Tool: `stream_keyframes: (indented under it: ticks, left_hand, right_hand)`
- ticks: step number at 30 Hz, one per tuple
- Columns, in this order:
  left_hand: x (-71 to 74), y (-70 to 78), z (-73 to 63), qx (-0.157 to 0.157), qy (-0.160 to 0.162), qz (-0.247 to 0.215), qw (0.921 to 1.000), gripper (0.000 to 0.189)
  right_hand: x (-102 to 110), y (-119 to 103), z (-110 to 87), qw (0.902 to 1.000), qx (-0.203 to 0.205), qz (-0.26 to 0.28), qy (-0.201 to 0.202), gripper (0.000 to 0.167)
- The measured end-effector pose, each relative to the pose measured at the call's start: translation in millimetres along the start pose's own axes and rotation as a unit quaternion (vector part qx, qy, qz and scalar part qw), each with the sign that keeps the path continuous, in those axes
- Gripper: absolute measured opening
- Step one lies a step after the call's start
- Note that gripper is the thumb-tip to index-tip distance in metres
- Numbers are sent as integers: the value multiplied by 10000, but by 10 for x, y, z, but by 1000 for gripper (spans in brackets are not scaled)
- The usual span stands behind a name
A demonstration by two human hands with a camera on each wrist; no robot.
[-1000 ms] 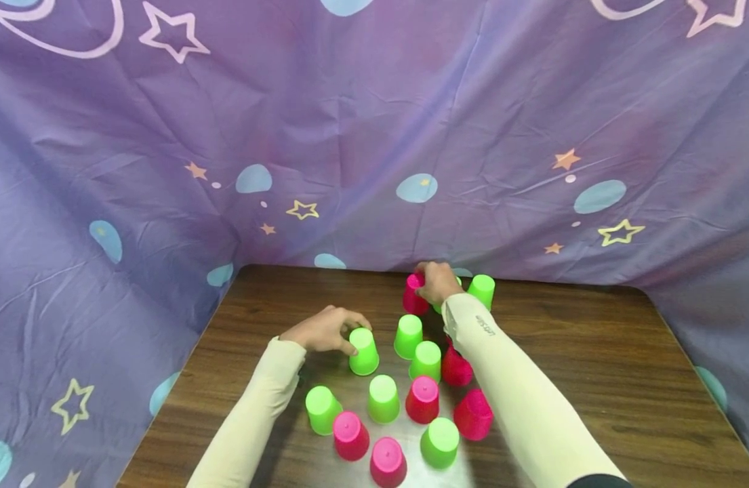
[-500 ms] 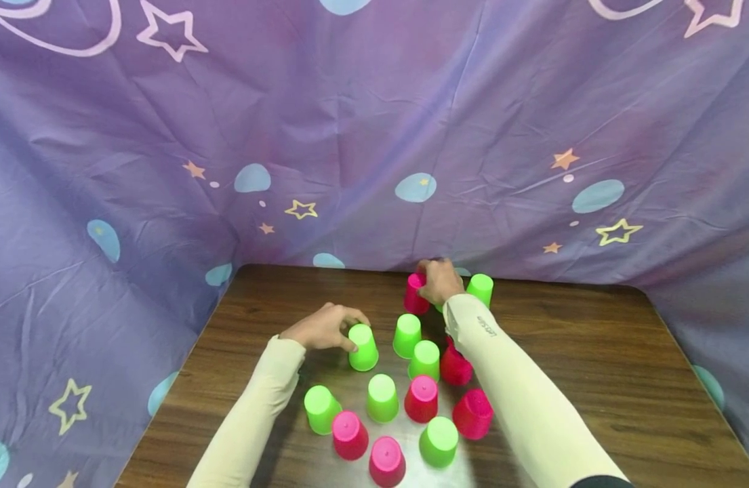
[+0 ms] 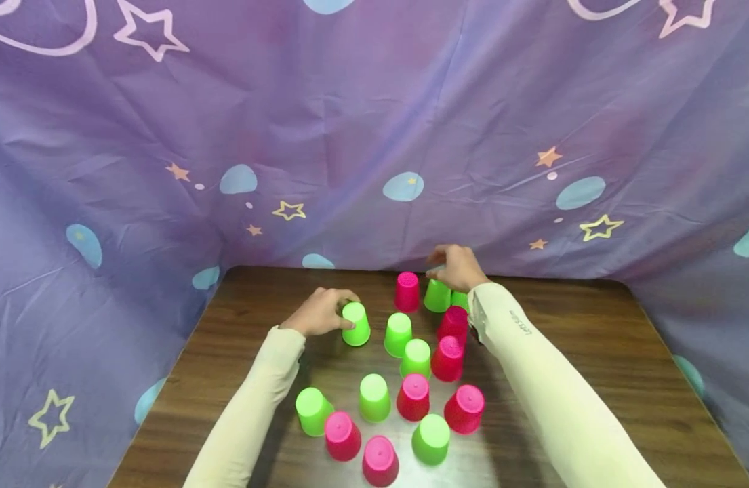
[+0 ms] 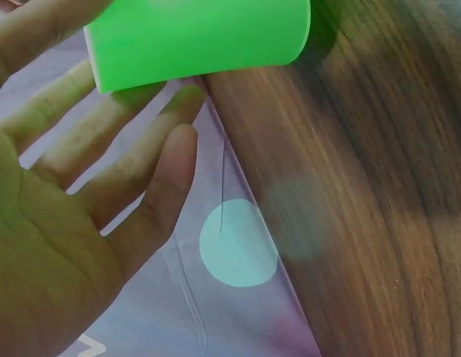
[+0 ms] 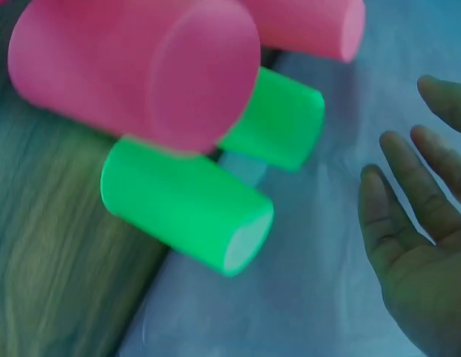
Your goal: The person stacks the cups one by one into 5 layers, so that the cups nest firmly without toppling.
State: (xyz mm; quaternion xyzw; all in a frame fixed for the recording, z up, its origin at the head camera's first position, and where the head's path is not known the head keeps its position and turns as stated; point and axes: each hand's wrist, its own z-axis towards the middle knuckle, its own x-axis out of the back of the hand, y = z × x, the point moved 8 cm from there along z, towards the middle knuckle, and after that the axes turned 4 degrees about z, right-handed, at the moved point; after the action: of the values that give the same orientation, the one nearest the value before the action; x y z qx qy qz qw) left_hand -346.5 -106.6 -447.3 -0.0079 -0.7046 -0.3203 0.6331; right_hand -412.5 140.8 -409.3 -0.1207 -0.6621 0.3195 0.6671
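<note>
Upside-down green and pink plastic cups stand on the brown table. My left hand [image 3: 322,313] pinches a green cup [image 3: 356,325] between thumb and fingers at the left of the group. In the left wrist view that green cup [image 4: 201,41] lies between the thumb above and the fingers behind. My right hand [image 3: 458,268] holds nothing and hovers at the back, overlapping a green cup [image 3: 437,298]. Left of it stands a pink cup [image 3: 407,293]. The right wrist view shows the right hand [image 5: 424,238] with fingers extended, apart from the cups.
Nearer stand more cups, among them green cups [image 3: 398,335] [image 3: 374,398] and pink cups [image 3: 447,359] [image 3: 342,436]. A second green cup [image 3: 459,299] is partly hidden behind the right wrist. A purple patterned cloth [image 3: 350,135] hangs behind the table [image 3: 252,298].
My right hand has let go of the pink cup at the back and moved right and up. My left hand has shifted its green cup farther back. The head view has turned slightly.
</note>
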Motion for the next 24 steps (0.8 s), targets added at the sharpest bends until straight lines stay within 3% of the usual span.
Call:
stream_keyframes:
  ticks: [6, 12, 18, 24]
  left_hand:
    - [-10, 30, 116, 138, 93, 158, 9997, 49]
    - [-54, 73, 264, 142, 175, 262, 9994, 49]
    - [-128, 90, 393, 241, 132, 280, 9992, 49]
    - [-151, 130, 527, 270, 226, 294, 9989, 50]
  right_hand:
    - [281, 104, -242, 9995, 151, 176, 222, 25]
    - [465, 226, -608, 9976, 313, 355, 501, 19]
    - [440, 383, -1010, 9957, 359, 401, 759, 15]
    - [334, 457, -1426, 9928, 227, 810, 851, 14]
